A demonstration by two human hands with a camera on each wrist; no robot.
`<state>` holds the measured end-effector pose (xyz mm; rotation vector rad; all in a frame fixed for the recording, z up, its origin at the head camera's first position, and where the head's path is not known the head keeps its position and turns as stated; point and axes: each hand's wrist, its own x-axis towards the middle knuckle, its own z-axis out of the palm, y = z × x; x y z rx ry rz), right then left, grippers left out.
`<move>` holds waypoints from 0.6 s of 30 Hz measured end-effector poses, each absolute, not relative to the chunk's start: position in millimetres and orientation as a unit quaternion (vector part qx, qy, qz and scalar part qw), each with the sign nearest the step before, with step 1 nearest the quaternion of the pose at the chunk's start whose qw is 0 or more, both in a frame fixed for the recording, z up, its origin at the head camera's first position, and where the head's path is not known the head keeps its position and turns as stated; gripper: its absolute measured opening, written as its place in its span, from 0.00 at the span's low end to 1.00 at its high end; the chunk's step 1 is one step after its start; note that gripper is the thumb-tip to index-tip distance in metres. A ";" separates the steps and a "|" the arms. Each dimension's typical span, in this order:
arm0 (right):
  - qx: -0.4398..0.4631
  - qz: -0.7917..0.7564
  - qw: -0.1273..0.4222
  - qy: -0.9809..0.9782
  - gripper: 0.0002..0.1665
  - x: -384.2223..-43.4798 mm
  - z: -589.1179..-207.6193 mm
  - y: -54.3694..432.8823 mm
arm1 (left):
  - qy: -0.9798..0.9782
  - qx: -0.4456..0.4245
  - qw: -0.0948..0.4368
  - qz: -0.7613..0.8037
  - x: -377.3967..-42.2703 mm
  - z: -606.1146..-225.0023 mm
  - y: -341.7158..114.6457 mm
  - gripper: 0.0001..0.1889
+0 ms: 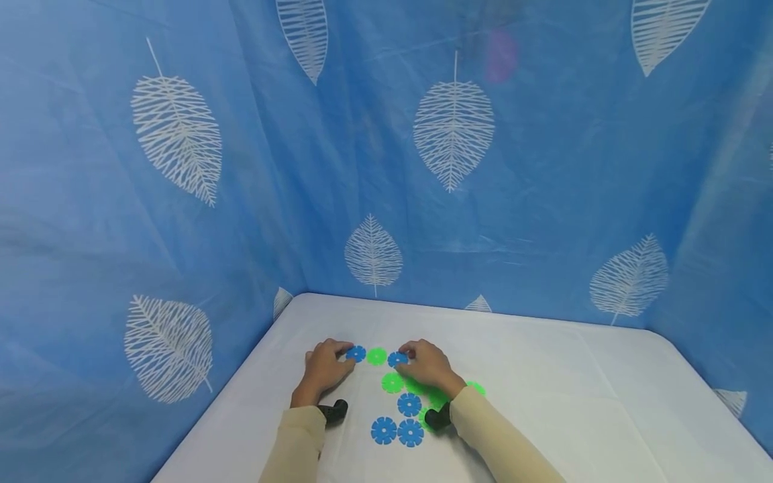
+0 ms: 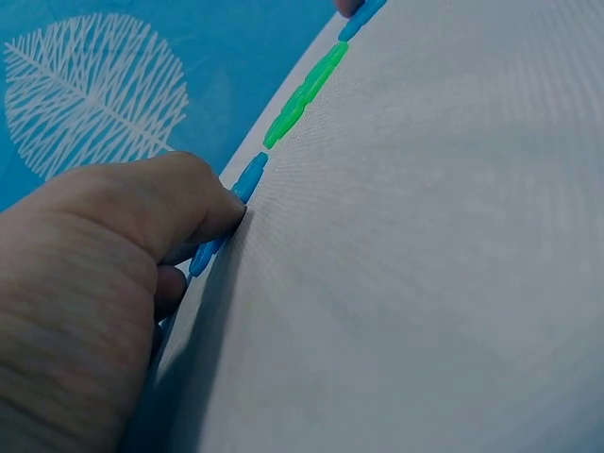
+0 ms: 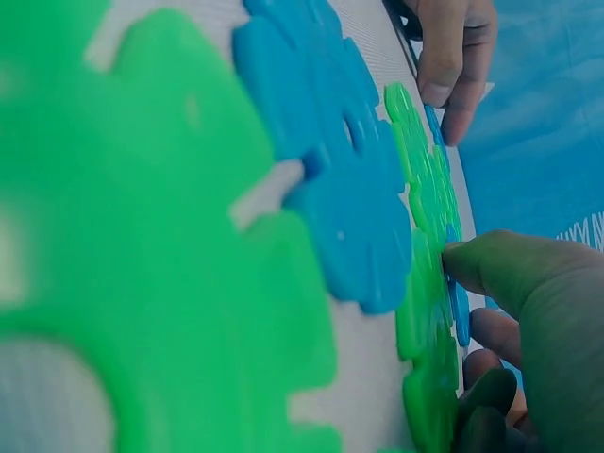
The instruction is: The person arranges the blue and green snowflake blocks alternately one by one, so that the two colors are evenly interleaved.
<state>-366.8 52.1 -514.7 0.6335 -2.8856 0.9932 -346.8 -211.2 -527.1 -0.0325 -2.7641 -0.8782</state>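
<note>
Left curtain: on your side toward nine o'clock hangs a blue leaf-print curtain (image 1: 72,221), carrying on across twelve o'clock.
Left sleeve: your beige left sleeve (image 1: 296,443) comes up from seven o'clock, a black wrist piece (image 1: 334,411) at its cuff.
Left hand: your left hand (image 1: 325,367) is drawn narrow, thumb and finger pinching the left blue slotted disc (image 1: 360,356) flat on the white bench (image 1: 574,402).
Green link: at that disc's three o'clock lies a green slotted disc (image 1: 377,361), just beside it; you cannot tell whether they touch.
Lower blue discs: the lower-left blue disc (image 1: 380,435) has the lower-right blue disc (image 1: 407,437) at its three o'clock; the centre blue disc (image 1: 406,408) sits at the latter's twelve.
Middle green disc: this one (image 1: 389,386) lies at the centre blue disc's eleven o'clock.
Right hand: your right hand (image 1: 429,364) is likewise narrow, pinching the right blue slotted disc (image 1: 394,362) at the green link's three o'clock.
Green group: several green discs (image 1: 437,398), partly hidden, lie under your right wrist.
Right sleeve: your beige right sleeve (image 1: 501,436) comes from five o'clock.
</note>
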 end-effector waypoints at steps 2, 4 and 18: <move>0.204 0.318 0.010 -0.926 0.22 -365.8 -514.5 52.9 | -0.947 -0.011 0.119 -0.299 -346.3 -527.7 -210.6 0.20; 0.206 0.322 0.008 -0.924 0.23 -365.2 -514.7 54.5 | -0.947 -0.011 0.116 -0.301 -346.5 -528.4 -209.8 0.20; 0.235 0.424 0.026 -0.874 0.20 -360.4 -504.1 76.9 | -0.947 -0.016 0.119 -0.297 -345.7 -523.3 -211.7 0.20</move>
